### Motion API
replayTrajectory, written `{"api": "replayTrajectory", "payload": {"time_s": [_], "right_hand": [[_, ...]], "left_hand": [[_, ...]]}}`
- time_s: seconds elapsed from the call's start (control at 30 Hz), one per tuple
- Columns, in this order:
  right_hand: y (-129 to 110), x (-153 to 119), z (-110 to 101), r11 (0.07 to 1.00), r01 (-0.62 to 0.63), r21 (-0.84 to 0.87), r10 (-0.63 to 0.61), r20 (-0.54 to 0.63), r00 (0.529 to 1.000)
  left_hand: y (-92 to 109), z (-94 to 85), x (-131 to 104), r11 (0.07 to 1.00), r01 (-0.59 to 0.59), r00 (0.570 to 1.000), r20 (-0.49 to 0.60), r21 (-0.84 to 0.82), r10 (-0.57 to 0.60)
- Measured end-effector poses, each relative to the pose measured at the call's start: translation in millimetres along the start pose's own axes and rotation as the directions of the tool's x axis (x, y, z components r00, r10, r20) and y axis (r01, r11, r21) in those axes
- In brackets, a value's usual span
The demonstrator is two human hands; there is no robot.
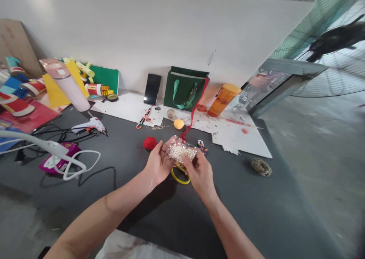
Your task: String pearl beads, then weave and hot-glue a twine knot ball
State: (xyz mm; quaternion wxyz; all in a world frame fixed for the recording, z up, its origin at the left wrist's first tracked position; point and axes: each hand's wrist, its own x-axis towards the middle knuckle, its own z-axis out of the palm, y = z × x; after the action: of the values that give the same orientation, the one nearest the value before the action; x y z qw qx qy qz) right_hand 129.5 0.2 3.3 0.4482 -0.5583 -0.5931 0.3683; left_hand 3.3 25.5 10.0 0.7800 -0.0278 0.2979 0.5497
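A small clear bag of white pearl beads [181, 152] is held between my two hands above the dark table. My left hand [160, 161] is curled around its left side, palm partly turned up. On the right side, my right hand [201, 173] grips the bag with the thumb pressed over the beads. Below the bag shows a yellow ring-shaped handle [180, 181], its upper part hidden by the bag and hands. A red ball of yarn [149, 143] lies just left of the bag. Beyond my right hand is a small beaded piece [202, 147].
A green gift bag [182, 88], a phone [152, 89] and an orange cup [224, 100] stand along the white partition. A glue gun [89, 126] and cables lie left. A twine bundle [261, 167] is right, a fan [333, 42] beyond.
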Motion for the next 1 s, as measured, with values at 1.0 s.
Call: {"api": "replayTrajectory", "payload": {"time_s": [1.0], "right_hand": [[0.0,-0.3,-4.1,0.991,0.037,-0.127,-0.042,-0.038,0.998]], "left_hand": [[0.0,1.4,-2.6,1.000,0.024,0.999,-0.042,0.011,-0.024]]}}
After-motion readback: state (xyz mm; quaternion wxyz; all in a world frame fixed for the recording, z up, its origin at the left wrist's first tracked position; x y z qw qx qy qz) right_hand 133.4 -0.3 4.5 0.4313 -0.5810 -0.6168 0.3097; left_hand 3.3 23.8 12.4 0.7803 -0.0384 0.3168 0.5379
